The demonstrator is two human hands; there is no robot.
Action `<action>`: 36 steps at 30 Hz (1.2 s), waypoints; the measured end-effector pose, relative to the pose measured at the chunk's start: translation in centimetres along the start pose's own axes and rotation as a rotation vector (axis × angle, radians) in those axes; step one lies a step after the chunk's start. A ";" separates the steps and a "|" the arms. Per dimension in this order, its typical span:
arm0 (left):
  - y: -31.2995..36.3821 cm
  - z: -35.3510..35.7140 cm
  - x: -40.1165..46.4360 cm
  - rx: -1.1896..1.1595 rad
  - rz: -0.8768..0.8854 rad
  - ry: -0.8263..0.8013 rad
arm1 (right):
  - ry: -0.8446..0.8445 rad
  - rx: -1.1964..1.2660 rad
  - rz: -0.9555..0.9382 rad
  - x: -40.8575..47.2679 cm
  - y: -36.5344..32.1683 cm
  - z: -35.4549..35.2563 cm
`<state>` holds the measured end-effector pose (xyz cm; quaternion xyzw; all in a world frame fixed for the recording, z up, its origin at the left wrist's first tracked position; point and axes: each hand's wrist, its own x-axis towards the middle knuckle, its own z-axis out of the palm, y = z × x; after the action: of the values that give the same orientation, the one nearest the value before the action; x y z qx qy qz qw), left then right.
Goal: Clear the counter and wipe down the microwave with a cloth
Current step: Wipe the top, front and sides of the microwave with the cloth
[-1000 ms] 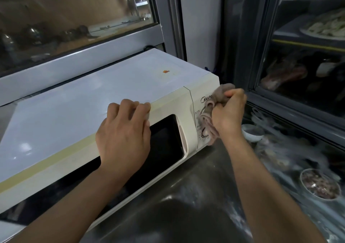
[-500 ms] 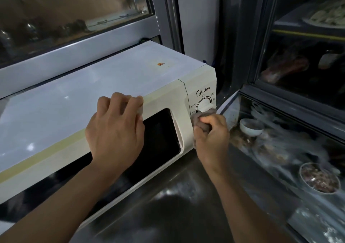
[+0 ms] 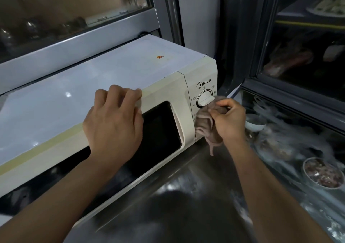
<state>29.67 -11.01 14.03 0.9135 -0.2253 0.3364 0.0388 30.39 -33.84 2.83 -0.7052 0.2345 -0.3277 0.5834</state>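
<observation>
Now up on the control panel again: right hand (image 3: 230, 120) pinching the bunched cloth (image 3: 209, 125) between thumb and fingers, pressing it against the microwave (image 3: 168, 86) just below and to the right of the upper dial (image 3: 205, 98). Half a second ago lower on the panel, under that dial, with the cloth balled tight; a second ago high at the panel's top right corner. So, by the look of it, scrubbing up and down over the panel, a loose tail of cloth now dangling toward the counter (image 3: 196, 196). Probably well into the wiping, with the door glass and top perhaps yet to do; cannot tell from this view.

Left hand (image 3: 113, 123) unchanged, fingers curled over the top front edge above the dark door window, bracing the oven against the push.

Room for moving: tight to the right, where the panel's outer edge sits near the dark frame of a glass case; small white bowl (image 3: 254, 123) just beyond the right hand behind the glass, a second bowl (image 3: 323, 173) of reddish food further along. Bare steel counter in front and below, free for a downward stroke. Dial standing proud of the panel, likely to snag the cloth
</observation>
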 end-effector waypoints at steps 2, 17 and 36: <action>0.0 -0.2 -0.1 -0.005 -0.006 -0.002 | -0.001 0.119 0.157 0.9 0.1 -0.2; 0.1 0.0 -0.1 0.009 -0.008 0.015 | -0.091 0.099 -0.005 2.7 1.8 -1.3; 0.2 0.5 -0.1 0.038 -0.014 0.049 | -0.104 0.114 -0.042 1.1 5.0 -0.8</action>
<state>29.83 -11.22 13.53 0.9071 -0.2115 0.3628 0.0295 30.78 -36.20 -1.77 -0.6917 0.1698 -0.3155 0.6270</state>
